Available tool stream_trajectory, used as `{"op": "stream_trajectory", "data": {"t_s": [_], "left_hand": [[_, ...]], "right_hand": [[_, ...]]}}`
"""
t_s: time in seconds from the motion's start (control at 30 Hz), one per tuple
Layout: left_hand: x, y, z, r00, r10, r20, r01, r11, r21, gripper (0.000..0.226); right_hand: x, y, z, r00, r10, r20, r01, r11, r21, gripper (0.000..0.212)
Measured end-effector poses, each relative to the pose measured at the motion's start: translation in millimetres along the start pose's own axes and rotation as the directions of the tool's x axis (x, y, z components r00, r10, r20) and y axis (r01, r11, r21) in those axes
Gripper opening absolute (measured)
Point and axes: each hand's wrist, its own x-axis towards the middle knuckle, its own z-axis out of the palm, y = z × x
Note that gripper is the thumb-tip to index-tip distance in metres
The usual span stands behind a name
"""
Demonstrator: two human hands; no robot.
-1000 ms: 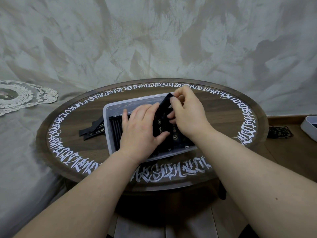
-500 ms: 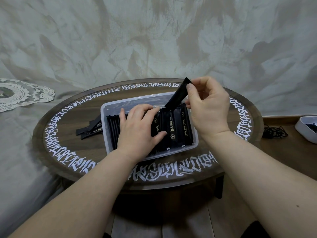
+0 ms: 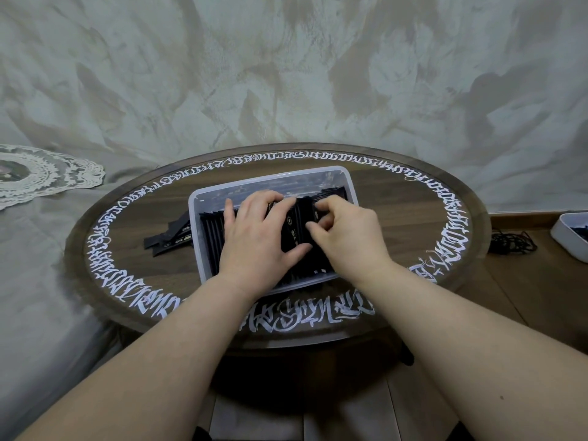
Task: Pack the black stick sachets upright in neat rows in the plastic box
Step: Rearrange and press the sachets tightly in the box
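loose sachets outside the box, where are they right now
In the head view, the loose sachets lie flat on the round table, just beyond the plastic box's left wall, left of the left hand.

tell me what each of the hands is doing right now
Left hand: open, fingers flat against the packed sachets.
Right hand: pinching a sachet in the plastic box.

No legible text anywhere.
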Motion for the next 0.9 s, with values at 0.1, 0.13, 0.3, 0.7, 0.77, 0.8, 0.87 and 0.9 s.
{"op": "stream_trajectory", "data": {"t_s": [0.1,0.13,0.3,0.7,0.77,0.8,0.87,0.9], "left_hand": [[0,-2,0,1.000,0.014,0.012,-0.014,1.000,-0.016,0.073],[-1,-3,-1,1.000,0.018,0.017,-0.018,1.000,-0.022,0.072],[-4,-9,-6,1.000,0.000,0.013,0.001,0.991,-0.131,0.065],[-15,-3,-8,0.984,-0.018,0.177,-0.009,0.989,0.149,0.067],[-16,-2,-7,0.984,-0.015,0.178,-0.013,0.988,0.152,0.066],[-17,-2,-7,0.985,-0.011,0.170,-0.014,0.989,0.147,0.067],[-18,-2,-6,0.990,-0.002,0.143,-0.019,0.990,0.140,0.071],[-19,-2,-5,0.992,0.002,0.127,-0.020,0.990,0.140,0.071]], "right_hand": [[-4,-2,4,0.999,0.008,0.045,-0.002,0.992,-0.124,0.027],[-6,-3,5,0.999,-0.006,0.045,0.013,0.987,-0.163,0.025],[-12,-5,10,0.996,-0.028,0.090,0.046,0.977,-0.210,0.036],[-24,-4,12,0.984,-0.050,0.169,0.089,0.970,-0.228,0.044],[-24,-3,12,0.981,-0.053,0.187,0.093,0.973,-0.210,0.044],[-24,-3,13,0.980,-0.052,0.191,0.092,0.975,-0.204,0.044],[-25,-3,13,0.981,-0.048,0.189,0.084,0.979,-0.184,0.043],[-26,-3,13,0.982,-0.044,0.182,0.073,0.985,-0.158,0.043]]}}
